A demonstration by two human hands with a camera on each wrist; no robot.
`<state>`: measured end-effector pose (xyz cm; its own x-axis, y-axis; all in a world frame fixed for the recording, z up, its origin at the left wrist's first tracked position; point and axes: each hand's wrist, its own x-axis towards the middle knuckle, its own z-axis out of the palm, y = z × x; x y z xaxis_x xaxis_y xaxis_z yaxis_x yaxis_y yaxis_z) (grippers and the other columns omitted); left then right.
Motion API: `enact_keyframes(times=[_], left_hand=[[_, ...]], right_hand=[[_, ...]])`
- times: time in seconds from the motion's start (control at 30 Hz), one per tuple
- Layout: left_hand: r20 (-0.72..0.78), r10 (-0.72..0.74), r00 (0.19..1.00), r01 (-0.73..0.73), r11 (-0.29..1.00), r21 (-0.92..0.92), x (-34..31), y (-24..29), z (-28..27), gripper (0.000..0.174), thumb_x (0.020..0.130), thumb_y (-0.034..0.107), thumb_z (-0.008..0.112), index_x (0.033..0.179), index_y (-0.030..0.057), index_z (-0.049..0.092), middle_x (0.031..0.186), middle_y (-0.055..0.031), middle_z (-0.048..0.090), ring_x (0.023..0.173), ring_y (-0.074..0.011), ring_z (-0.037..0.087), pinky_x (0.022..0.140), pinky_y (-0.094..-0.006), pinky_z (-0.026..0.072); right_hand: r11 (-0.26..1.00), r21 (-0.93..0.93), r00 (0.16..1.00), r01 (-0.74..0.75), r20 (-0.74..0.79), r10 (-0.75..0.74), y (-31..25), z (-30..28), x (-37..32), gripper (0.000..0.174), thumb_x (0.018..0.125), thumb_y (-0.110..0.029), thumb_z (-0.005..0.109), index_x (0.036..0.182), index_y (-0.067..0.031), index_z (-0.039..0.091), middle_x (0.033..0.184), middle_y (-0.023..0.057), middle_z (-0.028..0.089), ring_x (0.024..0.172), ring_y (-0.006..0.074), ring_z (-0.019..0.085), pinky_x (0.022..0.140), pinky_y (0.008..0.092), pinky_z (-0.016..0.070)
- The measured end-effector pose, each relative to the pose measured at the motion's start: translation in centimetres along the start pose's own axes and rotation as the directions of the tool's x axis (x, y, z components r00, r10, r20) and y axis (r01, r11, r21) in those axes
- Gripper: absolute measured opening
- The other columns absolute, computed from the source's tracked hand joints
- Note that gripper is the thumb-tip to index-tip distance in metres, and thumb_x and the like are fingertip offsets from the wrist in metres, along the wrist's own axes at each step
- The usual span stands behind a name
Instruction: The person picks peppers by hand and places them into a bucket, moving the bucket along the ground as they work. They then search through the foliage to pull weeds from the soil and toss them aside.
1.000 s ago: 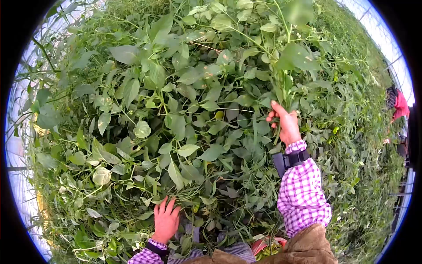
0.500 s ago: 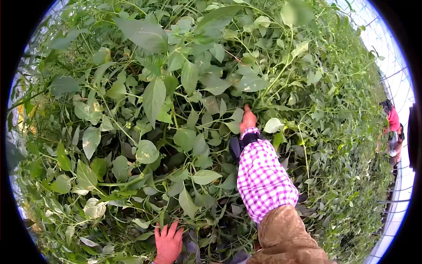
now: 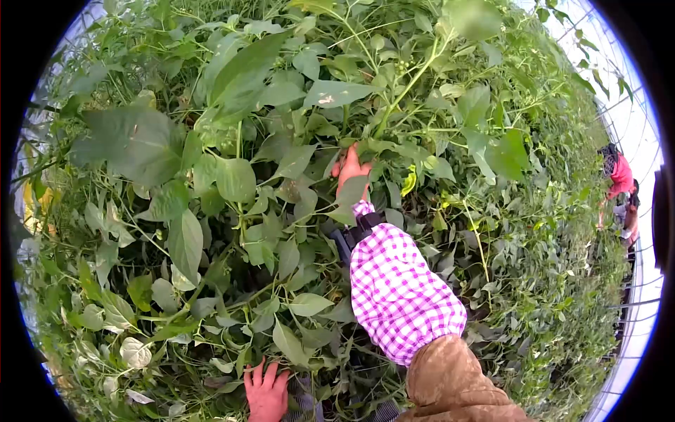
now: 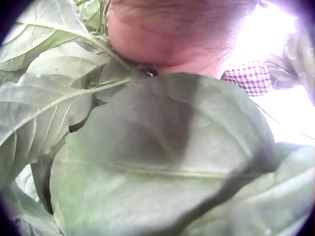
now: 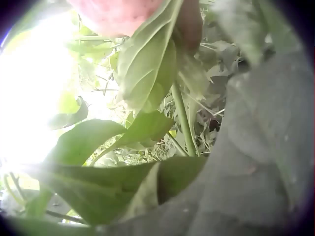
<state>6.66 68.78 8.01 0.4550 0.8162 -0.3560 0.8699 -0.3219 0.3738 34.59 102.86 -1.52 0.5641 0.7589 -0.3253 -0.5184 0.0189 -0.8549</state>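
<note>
My right hand (image 3: 351, 172) reaches into the leafy plants, its fingers curled at the base of an upright green stem (image 3: 415, 77) with broad leaves and small green berries. In the right wrist view, part of that hand (image 5: 118, 14) shows at the top behind a leaf (image 5: 147, 69), and a green stem (image 5: 183, 120) runs down below it. Leaves cover some of the grip. My left hand (image 3: 267, 395) lies low in the head view, fingers spread over the foliage. Large leaves (image 4: 162, 157) sit close under it in the left wrist view.
Dense foliage (image 3: 541, 232) surrounds both hands. A large leaf (image 3: 133, 144) rises close at the left. At the far right, people in red clothing (image 3: 620, 179) are near the pale greenhouse wall (image 3: 643, 281). A yellow leaf (image 3: 409, 181) hangs beside the right hand.
My right hand was raised at the right with a bunch of leafy stems; it has since moved left and into the foliage. The view has shifted. The left hand stays spread low down.
</note>
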Motion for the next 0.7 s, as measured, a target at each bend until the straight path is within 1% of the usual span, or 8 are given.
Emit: enact_keyframes(times=[0.07, 0.1, 0.17, 0.27, 0.33, 0.4, 0.57, 0.7], left_hand=[[-0.028, 0.032, 0.999, -0.032, 0.999, 0.005, -0.1, -0.7, 0.2, 0.034, 0.068, 0.011, 0.067, 0.102, 0.0119, 0.063, 0.122, -0.0099, 0.049, 0.124, -0.0371, 0.039, 0.099, -0.0543, 0.0297], [-0.035, 0.034, 0.999, -0.034, 0.999, 0.013, 0.2, -0.6, 0.2, 0.035, 0.067, 0.011, 0.067, 0.102, 0.0120, 0.063, 0.123, -0.0096, 0.049, 0.124, -0.0372, 0.038, 0.099, -0.0538, 0.0300], [-0.033, 0.046, 0.998, -0.045, 0.998, 0.050, 0.5, -0.1, 0.0, 0.036, 0.066, 0.012, 0.067, 0.102, 0.0118, 0.063, 0.127, -0.0092, 0.048, 0.126, -0.0370, 0.037, 0.099, -0.0532, 0.0302], [-0.051, 0.062, 0.997, -0.058, 0.995, 0.079, 0.7, 0.6, 0.1, 0.035, 0.067, 0.013, 0.067, 0.102, 0.0115, 0.063, 0.129, -0.0095, 0.047, 0.126, -0.0368, 0.036, 0.099, -0.0533, 0.0299], [-0.066, 0.097, 0.993, -0.087, 0.986, 0.141, 3.4, 1.5, 0.6, 0.035, 0.067, 0.016, 0.069, 0.102, 0.0117, 0.064, 0.130, -0.0092, 0.047, 0.129, -0.0359, 0.034, 0.100, -0.0534, 0.0303], [-0.026, 0.052, 0.998, -0.047, 0.988, 0.148, 3.2, 2.1, -0.4, 0.037, 0.077, 0.015, 0.062, 0.114, 0.0109, 0.058, 0.136, -0.0138, 0.044, 0.125, -0.0371, 0.039, 0.103, -0.0532, 0.0304], [-0.021, 0.078, 0.997, -0.074, 0.990, 0.123, 4.2, -2.4, 0.3, 0.034, 0.079, 0.018, 0.058, 0.111, 0.0079, 0.059, 0.138, -0.0157, 0.042, 0.129, -0.0372, 0.034, 0.104, -0.0536, 0.0290], [-0.124, 0.168, 0.978, -0.130, 0.953, 0.273, 3.9, -2.8, -1.6, 0.034, 0.083, 0.016, 0.059, 0.115, 0.0056, 0.059, 0.130, -0.0150, 0.051, 0.119, -0.0313, 0.047, 0.098, -0.0471, 0.0378]], right_hand=[[0.990, 0.060, 0.983, -0.126, 0.146, 0.116, 2.3, -2.9, -0.6, 0.031, 0.096, -0.033, 0.047, 0.113, -0.0066, 0.045, 0.076, 0.0089, 0.051, 0.058, 0.0203, 0.046, 0.059, 0.0371, 0.0461], [0.892, -0.386, 0.955, 0.235, 0.263, -0.137, 7.6, -7.1, 1.1, 0.032, 0.095, -0.030, 0.047, 0.116, -0.0067, 0.045, 0.085, 0.0106, 0.055, 0.066, 0.0231, 0.051, 0.063, 0.0389, 0.0468], [0.290, -0.769, 0.820, 0.570, 0.553, -0.144, 11.2, -10.8, 1.7, 0.038, 0.091, -0.026, 0.049, 0.123, -0.0036, 0.047, 0.104, 0.0178, 0.057, 0.087, 0.0310, 0.056, 0.077, 0.0406, 0.0467], [-0.210, -0.572, 0.595, 0.793, 0.801, 0.062, 19.5, -15.6, 5.4, 0.036, 0.089, -0.020, 0.046, 0.121, -0.0046, 0.049, 0.117, 0.0132, 0.059, 0.099, 0.0360, 0.058, 0.091, 0.0486, 0.0414], [0.192, -0.837, 0.825, 0.512, 0.541, 0.163, 18.7, -13.7, 3.2, 0.047, 0.088, -0.028, 0.052, 0.119, 0.0069, 0.049, 0.115, 0.0251, 0.058, 0.103, 0.0400, 0.055, 0.094, 0.0422, 0.0425], [0.688, -0.676, 0.915, -0.266, 0.047, 0.400, 11.5, -8.8, 0.3, 0.054, 0.087, -0.029, 0.057, 0.120, 0.0115, 0.044, 0.112, 0.0260, 0.060, 0.099, 0.0400, 0.058, 0.090, 0.0414, 0.0448], [0.886, -0.080, 0.889, -0.457, -0.029, 0.456, 0.3, -6.5, -4.5, 0.037, 0.092, -0.026, 0.059, 0.112, 0.0013, 0.043, 0.087, 0.0153, 0.060, 0.061, 0.0168, 0.051, 0.045, 0.0321, 0.0409], [0.937, -0.132, 0.945, -0.324, 0.003, 0.327, -8.2, -13.6, -6.0, 0.018, 0.096, -0.017, 0.047, 0.085, -0.0021, 0.050, 0.062, 0.0049, 0.047, 0.051, 0.0207, 0.053, 0.053, 0.0379, 0.0507]])
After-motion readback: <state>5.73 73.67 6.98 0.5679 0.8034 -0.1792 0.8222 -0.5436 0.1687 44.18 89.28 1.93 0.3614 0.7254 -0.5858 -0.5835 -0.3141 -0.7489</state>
